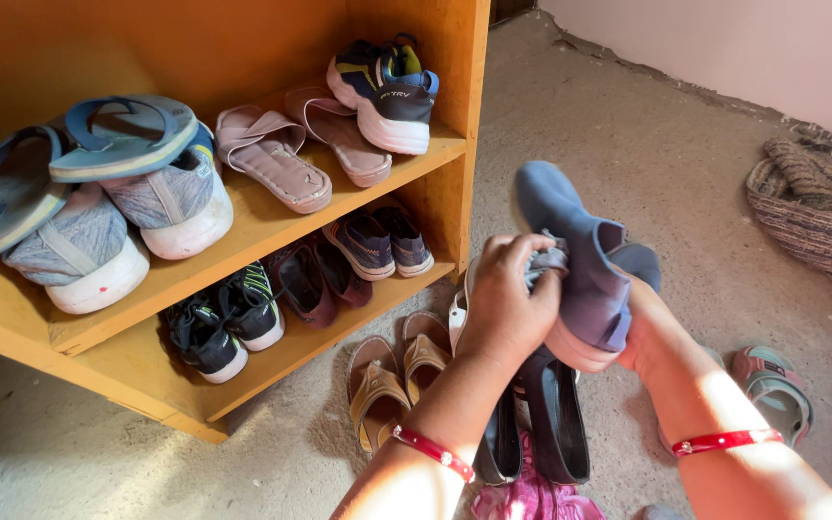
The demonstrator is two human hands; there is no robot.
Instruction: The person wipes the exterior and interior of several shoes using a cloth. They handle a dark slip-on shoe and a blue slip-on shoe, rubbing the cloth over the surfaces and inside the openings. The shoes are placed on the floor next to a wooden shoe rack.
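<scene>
My right hand (645,327) holds a blue slip-on shoe (575,248) from beneath, toe pointing up and away, its pale sole facing right. My left hand (506,300) is closed on a grey cloth (546,260) pressed against the shoe's side near its opening. Both wrists wear red bangles. The shoe is held above the floor, to the right of the wooden shoe rack (243,231).
The rack holds blue flip-flops (98,144), grey sneakers (161,197), pink slides (276,159) and navy trainers (387,87) above, dark shoes below. Tan sandals (392,376) and black flats (546,414) lie on the floor beneath my hands. A sandal (772,385) and a woven rug (816,207) lie to the right.
</scene>
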